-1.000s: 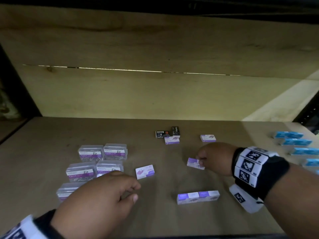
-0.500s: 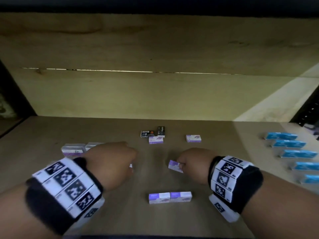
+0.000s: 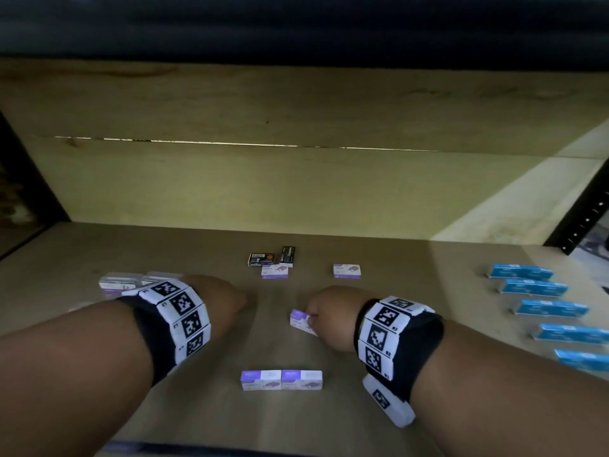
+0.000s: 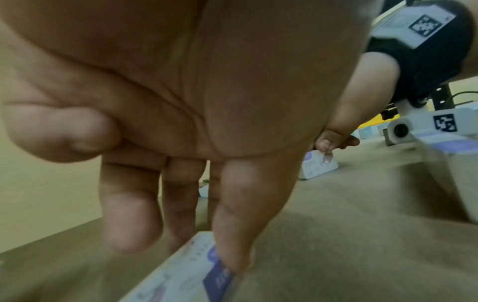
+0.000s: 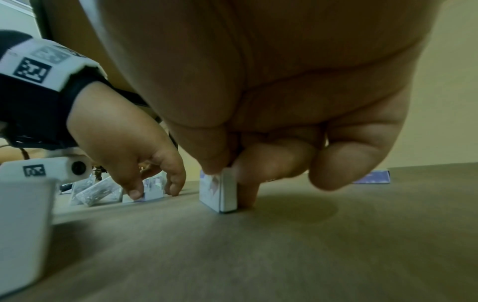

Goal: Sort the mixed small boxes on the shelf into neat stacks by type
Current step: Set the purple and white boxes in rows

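Observation:
My right hand (image 3: pixel 311 319) pinches a small purple-and-white box (image 3: pixel 298 319) between thumb and fingers. In the right wrist view that box (image 5: pixel 220 192) stands on edge on the wooden shelf (image 3: pixel 395 258). My left hand (image 3: pixel 230 298) reaches down over a second purple-and-white box (image 4: pixel 181 282), hidden from the head view. Its thumb and fingers (image 5: pixel 134 190) sit on either side of that box (image 5: pixel 154 191). Two matching boxes (image 3: pixel 281 379) lie side by side near the front edge. Two more (image 3: pixel 274 271) (image 3: pixel 346 270) lie farther back.
Two black staple boxes (image 3: pixel 260 259) (image 3: pixel 287 256) lie at the centre back. Clear paper-clip boxes (image 3: pixel 122 285) sit at the left, partly behind my left wrist. Several blue boxes (image 3: pixel 534 286) line the right side. The shelf's back wall (image 3: pixel 296 186) rises behind.
My left hand has moved forward from the front left and come down onto the loose purple-and-white box. My right hand keeps its pinch on the other box.

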